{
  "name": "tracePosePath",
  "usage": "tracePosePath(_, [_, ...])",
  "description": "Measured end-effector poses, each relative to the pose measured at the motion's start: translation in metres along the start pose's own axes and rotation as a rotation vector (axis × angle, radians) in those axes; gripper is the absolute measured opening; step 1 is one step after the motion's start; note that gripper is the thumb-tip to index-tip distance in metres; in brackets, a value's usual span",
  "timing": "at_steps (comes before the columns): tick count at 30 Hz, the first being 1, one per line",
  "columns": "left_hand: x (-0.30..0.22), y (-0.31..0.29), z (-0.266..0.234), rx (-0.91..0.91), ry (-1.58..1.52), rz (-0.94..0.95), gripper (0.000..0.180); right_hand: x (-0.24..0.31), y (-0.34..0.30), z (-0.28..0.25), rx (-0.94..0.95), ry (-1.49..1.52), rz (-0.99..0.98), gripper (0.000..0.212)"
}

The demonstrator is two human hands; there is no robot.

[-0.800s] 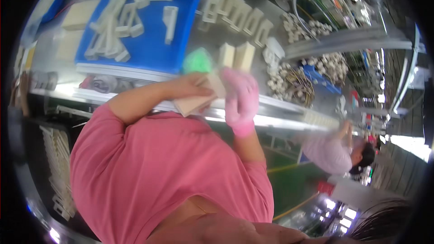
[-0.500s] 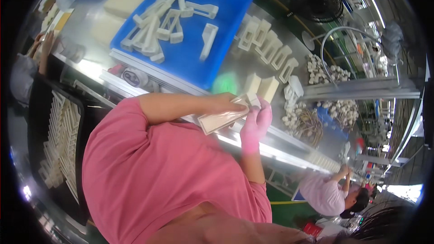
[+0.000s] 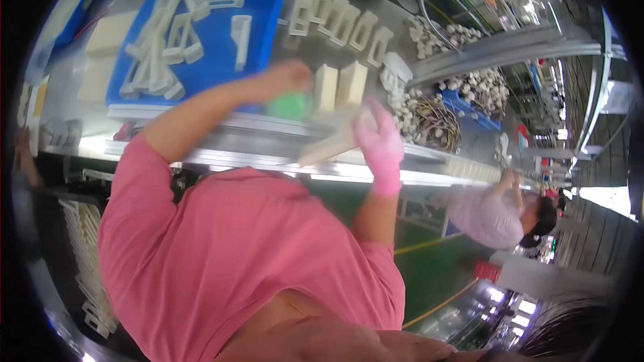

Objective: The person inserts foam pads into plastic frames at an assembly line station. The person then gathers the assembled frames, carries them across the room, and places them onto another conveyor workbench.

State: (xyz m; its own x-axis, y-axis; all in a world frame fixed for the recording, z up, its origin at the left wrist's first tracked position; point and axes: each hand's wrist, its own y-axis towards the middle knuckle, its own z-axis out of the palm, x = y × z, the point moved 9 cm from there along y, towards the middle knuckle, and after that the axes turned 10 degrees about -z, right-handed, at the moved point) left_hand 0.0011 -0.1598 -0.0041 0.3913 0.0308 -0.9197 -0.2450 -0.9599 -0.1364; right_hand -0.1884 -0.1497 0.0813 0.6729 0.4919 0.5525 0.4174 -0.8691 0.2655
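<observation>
My right hand [image 3: 380, 146], in a pink glove, grips one end of a long off-white plastic housing [image 3: 330, 147], tilted over the bench's front edge. Bare and blurred by motion, my left hand [image 3: 287, 79] is raised beside the blue tray [image 3: 220, 47], apart from the housing. Its fingers are too smeared to read. Just below that hand lies a blurred bright green item [image 3: 288, 104] whose kind I cannot make out. Two cream blocks [image 3: 350, 84] stand on the bench between my hands. Several white frame-shaped plastic parts [image 3: 155, 60] are heaped in the tray.
A row of white rectangular frames [image 3: 343, 21] stands behind the blocks. To the right are small white parts with a coil of brownish cable [image 3: 439, 127], under a metal rail [image 3: 510, 60]. A co-worker [image 3: 486, 218] sits farther right. Stacked frames [image 3: 87, 255] are at lower left.
My left hand has let go of the housing and moved up and left toward the tray. The right hand keeps the housing. The whole view has shifted, so the bench appears farther left.
</observation>
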Motion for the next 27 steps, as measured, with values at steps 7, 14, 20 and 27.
tracePosePath(7, [0.234,0.031,-0.153,-0.772,0.049,-0.681,0.051,-0.098,-0.046,-0.043,-0.137,-0.957,0.314,0.057])
tracePosePath(14, [0.206,0.030,-0.124,-0.666,-0.157,-0.645,0.039,-0.038,0.027,0.057,0.088,-0.381,-0.077,0.045])
tracePosePath(20, [0.115,-0.016,-0.127,-0.557,-0.721,-0.317,0.049,-0.057,0.066,0.138,0.391,-0.570,0.010,0.049])
tracePosePath(27, [0.064,-0.056,-0.096,-0.562,-0.759,-0.269,0.059,-0.065,0.071,0.154,0.326,-0.518,0.043,0.048])
